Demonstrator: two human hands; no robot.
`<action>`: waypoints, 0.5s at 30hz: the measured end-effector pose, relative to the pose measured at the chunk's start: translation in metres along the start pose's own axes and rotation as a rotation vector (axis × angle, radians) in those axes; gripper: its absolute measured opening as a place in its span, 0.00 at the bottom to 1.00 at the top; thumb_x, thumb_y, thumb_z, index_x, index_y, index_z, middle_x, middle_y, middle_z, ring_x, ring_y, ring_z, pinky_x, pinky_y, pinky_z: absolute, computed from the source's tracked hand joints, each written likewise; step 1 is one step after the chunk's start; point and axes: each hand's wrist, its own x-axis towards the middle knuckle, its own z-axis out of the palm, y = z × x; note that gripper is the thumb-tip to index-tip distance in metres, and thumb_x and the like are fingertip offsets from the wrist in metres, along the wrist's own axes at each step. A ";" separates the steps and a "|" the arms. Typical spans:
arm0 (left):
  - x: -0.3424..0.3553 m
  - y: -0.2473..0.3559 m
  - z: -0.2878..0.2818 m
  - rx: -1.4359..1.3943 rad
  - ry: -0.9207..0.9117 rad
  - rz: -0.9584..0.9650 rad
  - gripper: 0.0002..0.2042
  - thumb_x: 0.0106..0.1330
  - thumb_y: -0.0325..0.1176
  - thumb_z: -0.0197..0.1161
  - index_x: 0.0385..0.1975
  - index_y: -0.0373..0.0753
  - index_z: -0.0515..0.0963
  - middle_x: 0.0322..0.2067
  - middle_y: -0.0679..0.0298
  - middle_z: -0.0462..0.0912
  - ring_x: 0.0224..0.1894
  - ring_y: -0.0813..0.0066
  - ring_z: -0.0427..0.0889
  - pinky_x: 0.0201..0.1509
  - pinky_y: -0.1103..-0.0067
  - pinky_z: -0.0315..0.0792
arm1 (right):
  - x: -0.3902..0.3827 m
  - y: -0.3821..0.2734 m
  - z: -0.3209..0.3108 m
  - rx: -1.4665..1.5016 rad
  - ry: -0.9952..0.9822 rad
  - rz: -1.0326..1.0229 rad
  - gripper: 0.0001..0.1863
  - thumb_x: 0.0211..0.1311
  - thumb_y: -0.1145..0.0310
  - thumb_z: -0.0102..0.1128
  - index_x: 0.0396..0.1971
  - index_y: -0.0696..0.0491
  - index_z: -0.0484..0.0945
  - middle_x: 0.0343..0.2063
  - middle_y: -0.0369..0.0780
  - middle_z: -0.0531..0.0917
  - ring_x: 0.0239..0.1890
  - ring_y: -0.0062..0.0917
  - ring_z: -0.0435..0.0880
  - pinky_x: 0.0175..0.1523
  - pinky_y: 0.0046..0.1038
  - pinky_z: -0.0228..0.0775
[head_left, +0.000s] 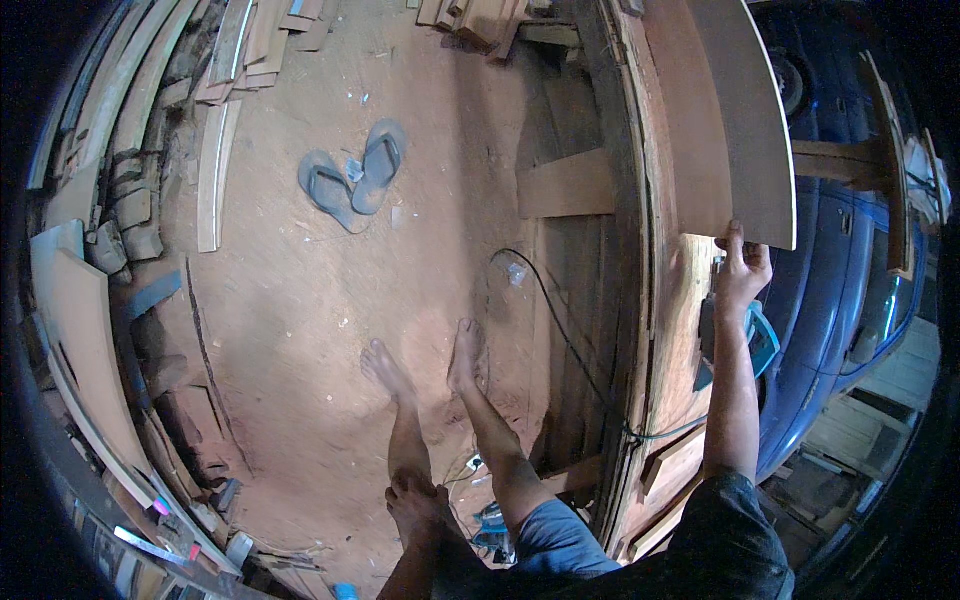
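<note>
My right hand (744, 265) grips the near edge of a brown panel (719, 133) lying along a wooden bench (662, 330) on the right, with my thumb and fingers at the edge. Just below it a teal power tool (752, 346) rests on the bench, mostly behind my forearm. My left hand (414, 508) is down at my left leg (410, 445), fingers curled over it near the knee. My bare feet stand on the dusty floor (270, 360).
Grey flip-flops (376, 174) lie ahead. Wood offcuts and strips (90, 320) line the left. A black cable (570, 360) runs toward the bench, and another teal tool (492, 530) sits by my legs. A blue vehicle (830, 300) stands beyond the bench.
</note>
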 end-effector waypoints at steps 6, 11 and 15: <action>-0.008 -0.001 -0.007 -0.070 0.071 0.041 0.35 0.57 0.51 0.68 0.60 0.33 0.75 0.68 0.45 0.66 0.65 0.39 0.67 0.68 0.54 0.68 | -0.019 -0.004 -0.023 -0.098 -0.201 0.112 0.14 0.66 0.72 0.70 0.47 0.62 0.81 0.38 0.39 0.87 0.39 0.20 0.82 0.47 0.24 0.75; -0.007 -0.008 0.005 -0.068 0.080 0.038 0.32 0.58 0.52 0.67 0.58 0.36 0.78 0.64 0.46 0.71 0.66 0.45 0.69 0.68 0.57 0.69 | -0.091 -0.003 -0.066 -0.039 -0.261 0.207 0.15 0.65 0.71 0.71 0.47 0.63 0.82 0.35 0.40 0.87 0.36 0.20 0.83 0.44 0.24 0.77; -0.015 -0.008 0.009 -0.035 0.175 0.208 0.29 0.60 0.53 0.65 0.56 0.40 0.80 0.59 0.47 0.77 0.67 0.49 0.70 0.68 0.58 0.69 | -0.141 -0.014 -0.109 -0.063 -0.401 0.379 0.13 0.65 0.70 0.71 0.44 0.61 0.84 0.33 0.40 0.87 0.32 0.21 0.85 0.40 0.25 0.78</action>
